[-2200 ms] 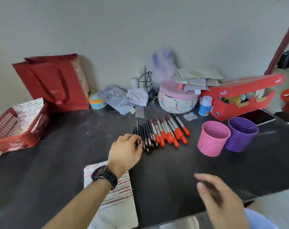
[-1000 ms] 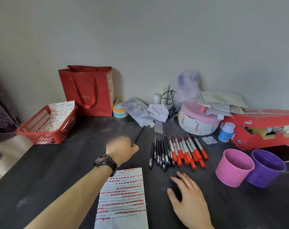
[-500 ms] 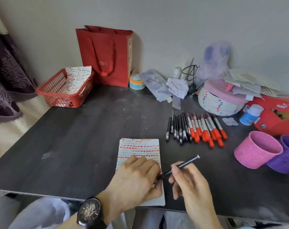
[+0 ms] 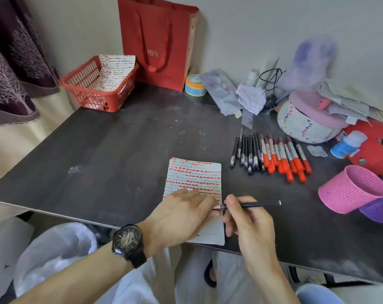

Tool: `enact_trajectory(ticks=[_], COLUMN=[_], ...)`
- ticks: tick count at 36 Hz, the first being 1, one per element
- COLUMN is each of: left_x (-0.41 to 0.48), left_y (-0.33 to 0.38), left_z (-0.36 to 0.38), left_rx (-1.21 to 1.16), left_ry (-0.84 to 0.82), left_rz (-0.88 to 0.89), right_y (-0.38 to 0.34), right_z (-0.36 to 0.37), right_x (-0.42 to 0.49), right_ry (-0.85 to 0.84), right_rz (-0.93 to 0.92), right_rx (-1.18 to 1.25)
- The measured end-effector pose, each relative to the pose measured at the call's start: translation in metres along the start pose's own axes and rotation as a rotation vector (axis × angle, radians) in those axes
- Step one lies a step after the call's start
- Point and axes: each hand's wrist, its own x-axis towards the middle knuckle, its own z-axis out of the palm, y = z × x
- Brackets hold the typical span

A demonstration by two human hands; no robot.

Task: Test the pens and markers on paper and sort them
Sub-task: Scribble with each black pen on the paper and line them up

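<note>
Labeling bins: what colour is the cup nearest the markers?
The cup is pink, with a mesh pattern; head view shows it best.

Soft daylight, wide-angle edge warp, slight blur.

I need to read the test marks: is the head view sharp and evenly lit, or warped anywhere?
Head view: soft even light, no harsh glare; the paper shows its marks only as blurry red dashes; the wide lens makes the red bag lean; the left hand hides its lower part.
</note>
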Motion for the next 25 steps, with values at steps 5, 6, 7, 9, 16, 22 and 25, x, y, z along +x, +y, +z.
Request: enact_trajectory(ticks=[5,6,7,9,16,22,25], left_x=[-0.009,-0.011,-0.014,-0.023,-0.018,-0.004,-0.008], left_y=[-0.003,-0.006,-0.010,-0.022,-0.024,-0.006,-0.004], left_z=[0.000,-0.001,-0.002,-0.005,0.001,0.036,0.048], left_rx=[0.075,0.099,0.123,0.120,-0.268,-0.363,-0.353], left_ry=[0.046,0.060,0.073,0.103,0.001,-0.102,-0.090], left_rz=[-0.025,-0.041,-0.071,-0.178,-0.453,-0.496,-0.469], right_y=[0.004,0.004,0.002,-0.001,0.009,0.009,0.008], right_z=[0.005,0.001,-0.007,-0.031,-0.031,-0.009,-0.005], right_x=[0.001,0.005,0.010,0.022,0.025,0.031,0.036], right_ry=[0.116,0.211,0.309,0.436,0.190,0.130,0.115], right_rz=[0.046,0.072,0.093,0.090,0.177,0.117,0.065], right_rx=[0.084,0.155,0.234,0.289,0.165,0.047,-0.014])
